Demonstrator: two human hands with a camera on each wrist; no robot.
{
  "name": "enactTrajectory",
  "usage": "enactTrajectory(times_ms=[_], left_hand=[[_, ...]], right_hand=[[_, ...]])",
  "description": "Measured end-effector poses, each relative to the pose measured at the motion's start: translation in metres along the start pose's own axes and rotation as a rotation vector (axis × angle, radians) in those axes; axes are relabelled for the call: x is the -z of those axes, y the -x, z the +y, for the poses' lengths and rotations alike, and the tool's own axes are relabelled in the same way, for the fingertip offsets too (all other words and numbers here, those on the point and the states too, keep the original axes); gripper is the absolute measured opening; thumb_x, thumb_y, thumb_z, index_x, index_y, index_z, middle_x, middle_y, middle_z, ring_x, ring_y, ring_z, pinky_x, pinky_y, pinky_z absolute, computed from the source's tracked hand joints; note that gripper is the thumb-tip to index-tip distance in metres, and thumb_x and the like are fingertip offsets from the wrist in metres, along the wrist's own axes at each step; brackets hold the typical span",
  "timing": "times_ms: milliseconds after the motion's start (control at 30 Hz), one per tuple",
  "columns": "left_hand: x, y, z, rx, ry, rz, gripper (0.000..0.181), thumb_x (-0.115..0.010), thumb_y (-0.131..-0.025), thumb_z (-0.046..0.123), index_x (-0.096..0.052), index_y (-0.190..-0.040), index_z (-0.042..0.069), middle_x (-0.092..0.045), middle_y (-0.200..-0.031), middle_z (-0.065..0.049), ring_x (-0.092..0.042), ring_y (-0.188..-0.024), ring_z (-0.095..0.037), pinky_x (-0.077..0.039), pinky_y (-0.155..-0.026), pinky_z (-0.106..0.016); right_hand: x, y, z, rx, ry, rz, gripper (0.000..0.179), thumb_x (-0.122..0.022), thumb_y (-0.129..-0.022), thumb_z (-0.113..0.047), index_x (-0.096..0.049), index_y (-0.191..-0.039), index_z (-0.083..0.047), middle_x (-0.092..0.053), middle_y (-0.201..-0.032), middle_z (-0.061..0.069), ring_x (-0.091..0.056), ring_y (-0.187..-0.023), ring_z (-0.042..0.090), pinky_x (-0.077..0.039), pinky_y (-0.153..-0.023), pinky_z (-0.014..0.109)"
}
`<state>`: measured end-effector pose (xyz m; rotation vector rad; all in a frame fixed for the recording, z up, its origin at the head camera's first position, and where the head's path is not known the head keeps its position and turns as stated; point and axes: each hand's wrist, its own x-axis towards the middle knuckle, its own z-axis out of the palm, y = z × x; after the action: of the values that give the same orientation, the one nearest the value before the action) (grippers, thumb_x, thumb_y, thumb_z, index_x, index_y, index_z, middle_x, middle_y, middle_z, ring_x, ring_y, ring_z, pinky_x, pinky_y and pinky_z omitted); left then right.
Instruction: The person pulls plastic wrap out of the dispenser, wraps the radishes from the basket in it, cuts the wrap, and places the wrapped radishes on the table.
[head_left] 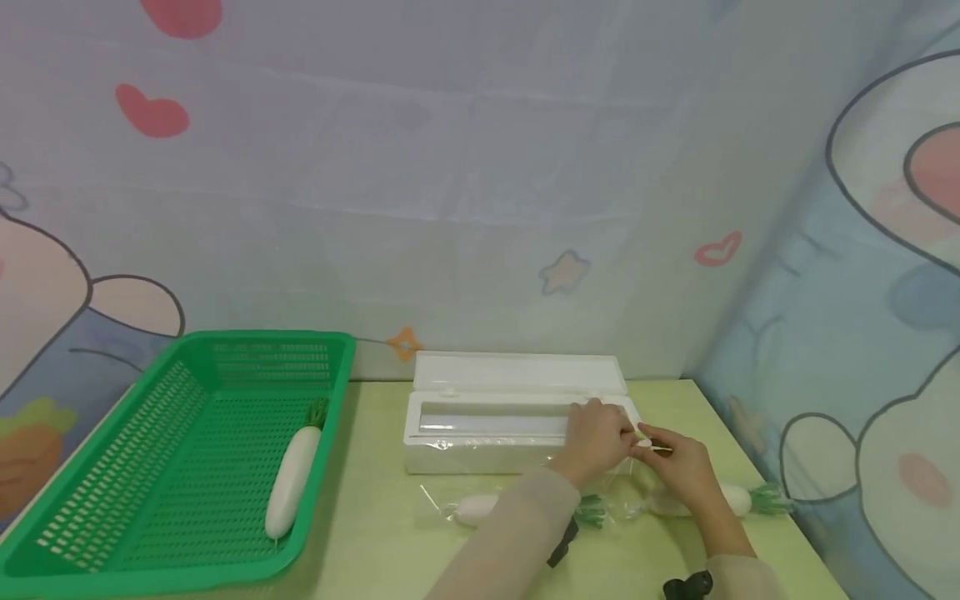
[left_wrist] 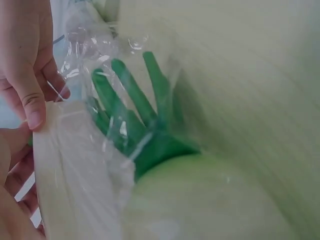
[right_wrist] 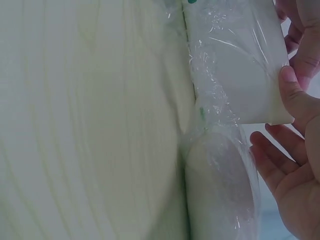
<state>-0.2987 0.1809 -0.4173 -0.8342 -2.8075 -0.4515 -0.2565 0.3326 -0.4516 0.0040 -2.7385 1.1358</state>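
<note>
A white cling film dispenser (head_left: 480, 458) stands on the table with its lid (head_left: 517, 372) raised. Over its right end reaches my left hand (head_left: 596, 437), fingers curled on the edge by the corner. My right hand (head_left: 678, 467) pinches that same corner, its thumb (right_wrist: 289, 77) on the end and other fingers below. A small yellow-green bit shows between the hands; I cannot tell what it is. Clear film hangs over the front. Close before the box, a white radish (head_left: 474, 509) lies under film, its green top (left_wrist: 155, 145) showing through, partly hidden by my left forearm.
Another film-covered white radish (head_left: 738, 500) lies at the right, partly behind my right hand. A green basket (head_left: 341, 400) at the left holds one bare white radish (head_left: 292, 483). A printed cloth wall (head_left: 480, 208) rises behind the table (head_left: 375, 517).
</note>
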Motion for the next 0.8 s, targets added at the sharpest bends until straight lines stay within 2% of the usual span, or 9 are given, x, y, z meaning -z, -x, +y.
enactTrajectory(times_ms=[233,400,633,800], left_hand=[[0.003,-0.001,-0.008,-0.004,-0.064,0.004,0.015,-0.063,-0.092,0.041,-0.076,-0.096,0.036,-0.065,-0.095,0.022,-0.048,-0.079,-0.003,-0.034,-0.073,-0.024],[0.007,0.001,-0.022,0.01,-0.111,0.01,0.015,-0.062,-0.092,0.042,-0.076,-0.096,0.038,-0.066,-0.093,0.022,-0.044,-0.075,-0.004,-0.03,-0.069,-0.023],[0.025,0.024,-0.067,-0.012,-0.086,0.072,0.013,-0.066,-0.089,0.035,-0.078,-0.093,0.032,-0.07,-0.09,0.018,-0.039,-0.07,-0.006,-0.028,-0.068,-0.023],[0.037,0.053,-0.105,-0.009,-0.104,0.133,0.012,-0.067,-0.088,0.029,-0.076,-0.094,0.026,-0.07,-0.093,0.013,-0.046,-0.076,-0.008,-0.039,-0.079,-0.03]], right_hand=[[-0.001,-0.01,-0.003,0.026,0.029,-0.02,0.05,-0.069,-0.089,-0.027,-0.058,-0.129,0.002,-0.055,-0.128,0.028,-0.06,-0.109,0.043,-0.055,-0.08,0.042],[-0.007,-0.017,-0.008,0.021,0.034,-0.025,0.054,-0.07,-0.088,-0.031,-0.058,-0.13,0.0,-0.057,-0.127,0.026,-0.061,-0.108,0.042,-0.055,-0.079,0.044],[-0.002,-0.024,-0.006,0.038,0.049,-0.031,0.056,-0.071,-0.087,-0.03,-0.057,-0.129,0.003,-0.059,-0.124,0.027,-0.061,-0.107,0.041,-0.053,-0.082,0.047],[0.009,-0.022,0.003,0.043,0.094,-0.031,0.058,-0.069,-0.088,-0.034,-0.055,-0.13,0.003,-0.057,-0.126,0.026,-0.059,-0.108,0.043,-0.049,-0.088,0.054]])
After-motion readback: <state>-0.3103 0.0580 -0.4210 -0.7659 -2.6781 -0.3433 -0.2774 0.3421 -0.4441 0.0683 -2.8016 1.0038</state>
